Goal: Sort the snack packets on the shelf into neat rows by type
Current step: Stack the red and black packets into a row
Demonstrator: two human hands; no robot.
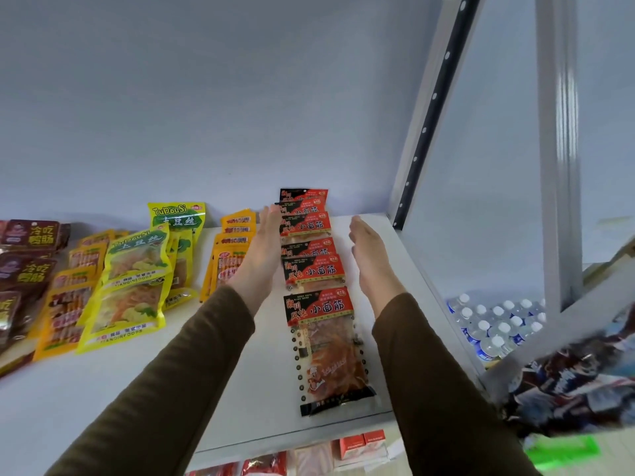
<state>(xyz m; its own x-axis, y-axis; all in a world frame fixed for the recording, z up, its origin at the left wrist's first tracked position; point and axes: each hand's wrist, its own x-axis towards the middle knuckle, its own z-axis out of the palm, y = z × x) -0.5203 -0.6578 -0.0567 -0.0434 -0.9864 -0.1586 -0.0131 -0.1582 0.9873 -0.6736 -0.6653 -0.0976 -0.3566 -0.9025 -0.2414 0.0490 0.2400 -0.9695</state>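
Observation:
A row of red-and-black snack packets (pixel 316 269) runs from the back wall to the front edge of the white shelf (pixel 261 389). My left hand (pixel 261 249) lies flat and straight along the row's left side, touching the packets. On the row's right side my right hand (pixel 369 255) is held straight, a small gap away from them. Left of my hands stand orange packets (pixel 230 255), yellow-green packets (pixel 137 269), more orange ones (pixel 68 304) and dark brown packets (pixel 24 255).
A grey shelf upright with a black slotted strip (pixel 433 111) stands at the right end. Beyond it, bottled water packs (pixel 494 324) sit on the floor. Red boxes (pixel 360 444) and packets show on the shelf below. A printed bag (pixel 577 379) hangs at the right.

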